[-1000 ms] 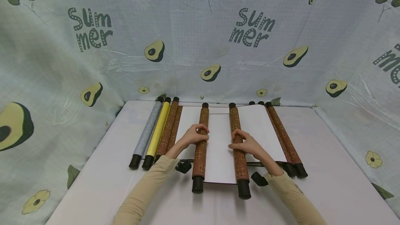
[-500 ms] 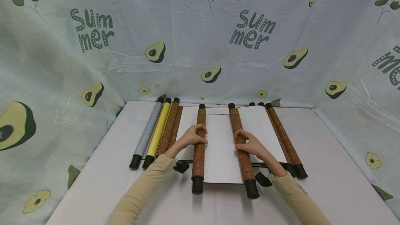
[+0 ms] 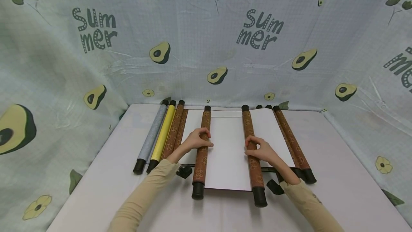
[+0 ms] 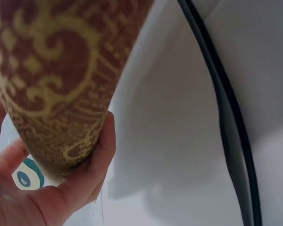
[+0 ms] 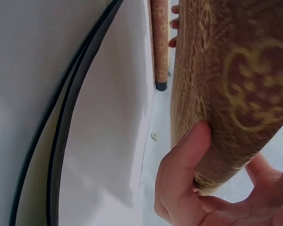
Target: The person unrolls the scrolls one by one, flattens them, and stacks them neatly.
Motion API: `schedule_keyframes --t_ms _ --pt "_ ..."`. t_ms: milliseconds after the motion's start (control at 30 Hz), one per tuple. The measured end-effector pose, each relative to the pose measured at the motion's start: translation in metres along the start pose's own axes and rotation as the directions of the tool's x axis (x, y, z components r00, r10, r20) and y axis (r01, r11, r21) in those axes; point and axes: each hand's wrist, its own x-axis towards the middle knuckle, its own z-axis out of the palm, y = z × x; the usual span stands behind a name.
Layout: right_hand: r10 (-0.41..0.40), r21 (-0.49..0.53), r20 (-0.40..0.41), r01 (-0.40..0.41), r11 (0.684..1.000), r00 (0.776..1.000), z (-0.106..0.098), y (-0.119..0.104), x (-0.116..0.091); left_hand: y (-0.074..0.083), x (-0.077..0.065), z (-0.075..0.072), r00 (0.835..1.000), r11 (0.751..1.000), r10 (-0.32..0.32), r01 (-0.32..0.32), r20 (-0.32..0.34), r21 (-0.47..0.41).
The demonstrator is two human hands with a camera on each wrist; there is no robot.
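A hanging scroll with brown, gold-patterned rollers and black end knobs is partly unrolled in the head view. Its left roller (image 3: 200, 164) is gripped by my left hand (image 3: 195, 140), thumb and fingers curled round it. My right hand (image 3: 261, 150) holds the right roller (image 3: 255, 171) the same way. Blank white paper (image 3: 227, 153) stretches between the two. In the left wrist view the fingers wrap the patterned roller (image 4: 61, 70) from below. The right wrist view has the other roller (image 5: 231, 84) between thumb and fingers.
Beneath lies more white paper (image 3: 268, 128), with brown rolls (image 3: 291, 139) along its right side. At left rest a grey roll (image 3: 152, 131), a yellow roll (image 3: 163, 135) and brown rolls (image 3: 173, 131). Dark pieces (image 3: 184, 172) and black straps lie near the forearms. Printed cloth walls enclose the table (image 3: 106, 174).
The right roller has moved right and the left roller slightly left, both still held. More white paper shows between them. The rolls at the sides have stayed put.
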Motion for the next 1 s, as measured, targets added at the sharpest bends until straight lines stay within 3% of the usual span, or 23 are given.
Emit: schedule_keyframes --t_ms 367,600,800,1000 --pt "-0.058 -0.064 -0.009 0.058 0.996 0.998 -0.004 0.003 -0.004 0.000 -0.004 -0.005 0.999 0.998 0.034 -0.034 0.002 0.047" --pt "-0.038 -0.070 -0.033 0.036 0.997 0.999 -0.010 0.002 -0.008 -0.001 -0.004 -0.010 0.999 1.000 -0.028 0.028 0.022 0.004" --pt "-0.036 -0.082 -0.030 0.034 0.996 0.999 -0.013 0.004 -0.009 0.002 -0.007 -0.012 0.999 0.999 -0.036 0.036 0.018 0.004" --pt "-0.056 -0.101 -0.023 0.054 0.993 0.998 -0.014 0.006 -0.011 0.002 -0.008 -0.012 1.000 0.999 0.008 -0.008 -0.008 0.048"
